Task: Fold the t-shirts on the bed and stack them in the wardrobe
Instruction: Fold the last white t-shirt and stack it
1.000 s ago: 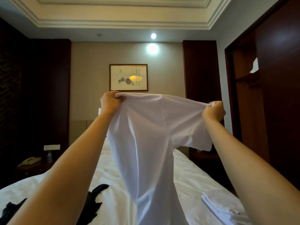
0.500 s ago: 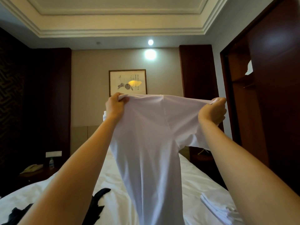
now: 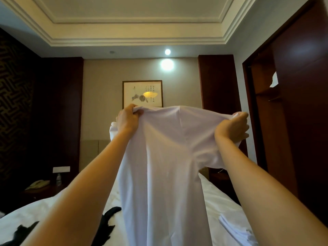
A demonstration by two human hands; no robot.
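**Hotel-room bed (image 3: 221, 201) job: squaring up the white t-shirt (image 3: 165, 166)**

Bed runs low across the shot, with a black garment (image 3: 106, 226) at 7 o'clock and a folded white pile (image 3: 234, 231) at 5 o'clock. White t-shirt hangs mid-frame above it. Its long axis is straight up and down, top edge at 12, hem end dropping out of view at 6. Left hand (image 3: 127, 119) has its fingers curled tight round the top edge at 11. Right hand (image 3: 232, 126) bunches the sleeve side at 1. I'd level both grips and pull the top taut (it looks lopsided), then lay it flat before folding. Wardrobe (image 3: 262, 139) is at 3 o'clock.
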